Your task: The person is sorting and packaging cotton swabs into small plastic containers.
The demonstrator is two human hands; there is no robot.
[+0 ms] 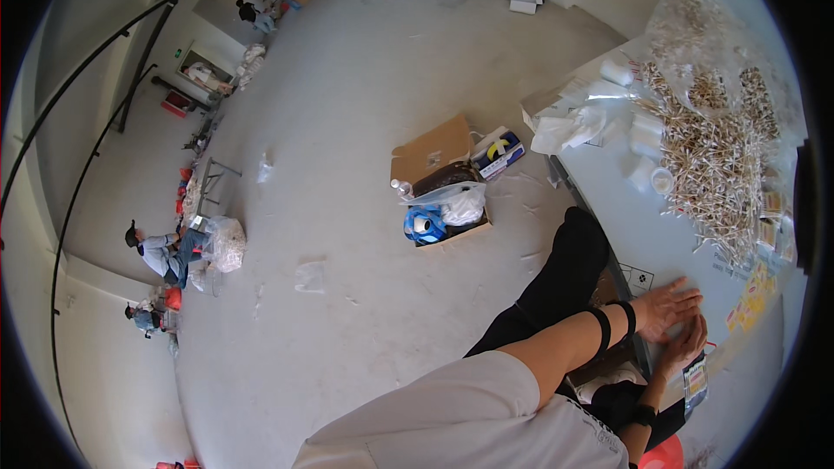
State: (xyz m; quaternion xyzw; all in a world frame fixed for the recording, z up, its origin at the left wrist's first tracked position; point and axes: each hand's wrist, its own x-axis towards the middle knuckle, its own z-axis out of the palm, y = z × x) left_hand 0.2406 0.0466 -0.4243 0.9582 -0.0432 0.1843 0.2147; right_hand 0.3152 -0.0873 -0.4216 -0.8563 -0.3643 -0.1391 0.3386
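Both my hands are close together at the near edge of a pale table [647, 217]. My left hand [667, 306] lies low over the tabletop with its fingers stretched to the right. Just below it, my right hand [685, 346] has bent fingers that nearly meet the left ones; whatever they may hold is hidden. A large loose pile of cotton swabs [712, 174] covers the far part of the table. Yellow and white printed cards [752, 297] lie to the right of my hands. Below my right hand is a small dark printed packet [695, 384].
White plastic tubs [645, 135] and clear bags [569, 128] stand left of the swabs. On the floor, an open cardboard box [432, 156] holds bags and a blue item. A red stool [665, 453] shows under me. Other people [165, 252] sit far left.
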